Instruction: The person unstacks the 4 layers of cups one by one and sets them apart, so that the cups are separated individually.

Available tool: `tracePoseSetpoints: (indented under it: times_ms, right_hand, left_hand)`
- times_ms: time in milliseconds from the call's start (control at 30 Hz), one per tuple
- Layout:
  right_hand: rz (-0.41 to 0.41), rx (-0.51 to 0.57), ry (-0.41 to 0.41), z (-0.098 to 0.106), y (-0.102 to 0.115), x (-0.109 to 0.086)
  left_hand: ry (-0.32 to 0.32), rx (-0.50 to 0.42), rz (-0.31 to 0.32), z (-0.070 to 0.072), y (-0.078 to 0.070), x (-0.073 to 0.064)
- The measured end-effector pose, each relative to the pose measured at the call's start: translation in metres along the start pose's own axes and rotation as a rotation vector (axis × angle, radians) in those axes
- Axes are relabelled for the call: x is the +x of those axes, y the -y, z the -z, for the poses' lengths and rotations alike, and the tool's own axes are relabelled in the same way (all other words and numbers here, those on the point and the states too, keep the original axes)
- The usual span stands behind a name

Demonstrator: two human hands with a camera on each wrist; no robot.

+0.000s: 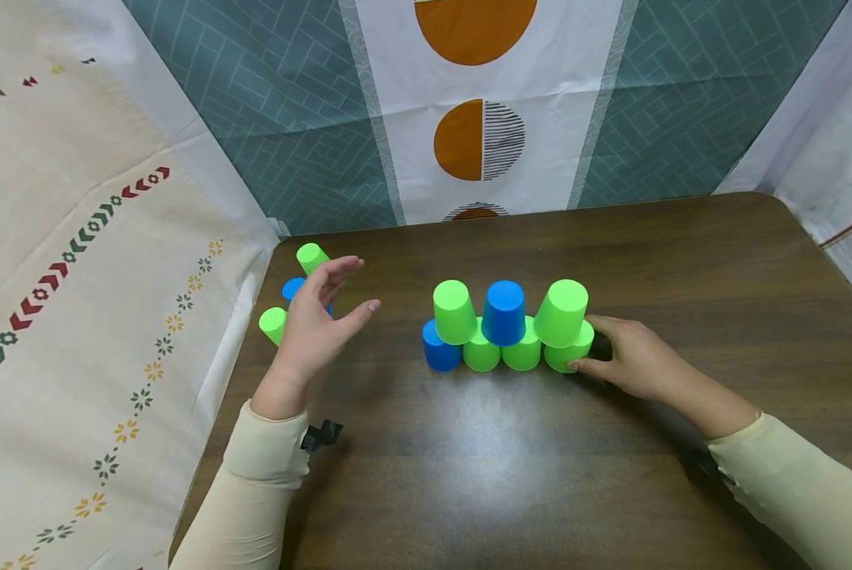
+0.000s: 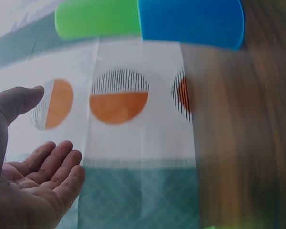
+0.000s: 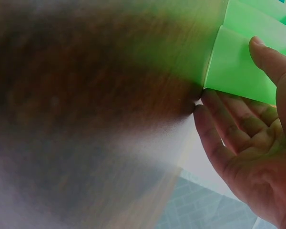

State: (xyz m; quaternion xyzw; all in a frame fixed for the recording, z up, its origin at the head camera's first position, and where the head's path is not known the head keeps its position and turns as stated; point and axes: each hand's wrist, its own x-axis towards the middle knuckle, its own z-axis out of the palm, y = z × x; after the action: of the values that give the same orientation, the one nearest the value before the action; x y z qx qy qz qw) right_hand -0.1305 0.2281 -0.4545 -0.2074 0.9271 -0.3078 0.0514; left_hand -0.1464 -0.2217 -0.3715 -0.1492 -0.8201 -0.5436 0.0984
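Upside-down plastic cups stand in two tiers mid-table. The lower tier has a blue cup at its left end and green cups beside it. Above sit a green cup, a blue cup and another green cup. My right hand holds the lower right-end green cup between thumb and fingers; the right wrist view shows the thumb over its wall. Held in the air, my left hand has its thumb spread from its fingers, nothing in its grasp, partly hiding cups at the table's left.
Behind my left hand, near the table's left edge, are a green cup, a blue cup and another green cup. A patterned cloth hangs behind the brown wooden table; a cream cloth is at left.
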Motion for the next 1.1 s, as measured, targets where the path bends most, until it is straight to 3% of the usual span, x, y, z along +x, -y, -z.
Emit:
tracePoseSetpoints:
  times_ms: [267, 567, 833, 1100]
  right_hand:
    - [0.002, 0.003, 0.002, 0.000, -0.001, 0.000]
    - [-0.004, 0.010, 0.010, 0.000, -0.002, 0.000]
    - [-0.005, 0.005, 0.009, 0.000, -0.002, 0.000]
    - [-0.001, 0.005, 0.007, 0.000, -0.002, 0.000]
  left_hand:
    - [0.113, 0.026, 0.011, -0.031, -0.007, 0.000]
    - [0.220, 0.031, 0.011, -0.058, -0.013, -0.001]
    - [0.267, 0.059, -0.009, -0.077, -0.011, -0.001]
    - [0.263, 0.052, -0.017, -0.089, -0.005, -0.001]
